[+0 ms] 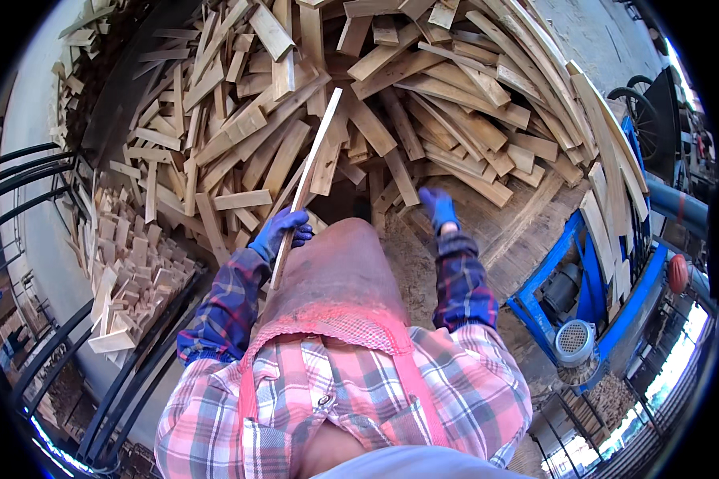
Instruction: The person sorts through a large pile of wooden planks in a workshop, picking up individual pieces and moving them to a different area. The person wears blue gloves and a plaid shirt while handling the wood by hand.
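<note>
My left hand (284, 231), in a blue glove, is closed around a long thin wooden slat (315, 152). The slat stands on a slant, its far end over the wood heap and its near end beside my apron (335, 263). My right hand (439, 211), gloved in blue too, is held out just short of the heap, with its fingers stretched forward and nothing seen in them. Closest to it is the end of a loose board (402, 177). In front of me spreads a large heap of cut boards (248, 120), lying in all directions.
Stacked boards (475, 120) rise at the far right on a wooden surface (507, 223). To the right stands a blue metal frame (547, 315) with a motor (574, 339). Short wood blocks (140, 255) fill a pile at the left, near black metal rails (128, 383).
</note>
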A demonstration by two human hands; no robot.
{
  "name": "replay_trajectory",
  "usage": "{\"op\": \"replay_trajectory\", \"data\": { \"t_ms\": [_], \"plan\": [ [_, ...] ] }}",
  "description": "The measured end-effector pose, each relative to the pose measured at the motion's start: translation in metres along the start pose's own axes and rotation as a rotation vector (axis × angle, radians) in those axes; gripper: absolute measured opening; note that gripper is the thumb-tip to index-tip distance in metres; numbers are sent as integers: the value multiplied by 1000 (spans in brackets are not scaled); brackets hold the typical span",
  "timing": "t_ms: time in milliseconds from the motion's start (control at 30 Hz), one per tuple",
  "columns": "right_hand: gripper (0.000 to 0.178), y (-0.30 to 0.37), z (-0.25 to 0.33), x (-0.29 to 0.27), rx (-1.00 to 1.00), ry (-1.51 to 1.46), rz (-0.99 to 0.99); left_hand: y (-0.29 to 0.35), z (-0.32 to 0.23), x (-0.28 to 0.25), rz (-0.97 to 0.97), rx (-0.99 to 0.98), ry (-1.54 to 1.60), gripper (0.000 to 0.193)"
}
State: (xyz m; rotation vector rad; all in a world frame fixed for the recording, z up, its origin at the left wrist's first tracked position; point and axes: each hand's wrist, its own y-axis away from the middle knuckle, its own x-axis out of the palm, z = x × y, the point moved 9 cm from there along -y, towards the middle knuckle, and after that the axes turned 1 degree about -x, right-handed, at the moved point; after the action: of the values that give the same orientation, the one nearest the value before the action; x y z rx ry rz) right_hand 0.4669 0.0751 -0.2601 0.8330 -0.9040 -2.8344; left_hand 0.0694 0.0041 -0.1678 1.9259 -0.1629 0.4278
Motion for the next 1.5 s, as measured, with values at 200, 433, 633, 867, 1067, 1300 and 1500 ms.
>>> {"op": "replay_trajectory", "data": {
  "t_ms": [200,433,633,867,1067,1300,1500],
  "plan": [
    [77,-218,152,-149,-268,738,-612,-38,-50,12,150,226,-135,40],
    [71,-327,151,-175,-73,1329,-456,-87,-7,-1,-124,79,-75,67],
    [30,-285,168,-143,-446,1410,-204,-87,-6,10,-163,1,-54,60],
    [9,-153,204,-152,-574,1476,-179,-80,4,-2,-6,-50,28,50],
    [7,20,363,-16,-890,1220,110,-68,15,-20,-50,-45,-8,32],
    [22,-48,445,-229,-467,1591,-425,-40,-8,-8,-51,-4,-24,28],
    [67,-201,347,-222,-129,1241,-232,-40,-14,15,5,131,47,44]
  ]
}}
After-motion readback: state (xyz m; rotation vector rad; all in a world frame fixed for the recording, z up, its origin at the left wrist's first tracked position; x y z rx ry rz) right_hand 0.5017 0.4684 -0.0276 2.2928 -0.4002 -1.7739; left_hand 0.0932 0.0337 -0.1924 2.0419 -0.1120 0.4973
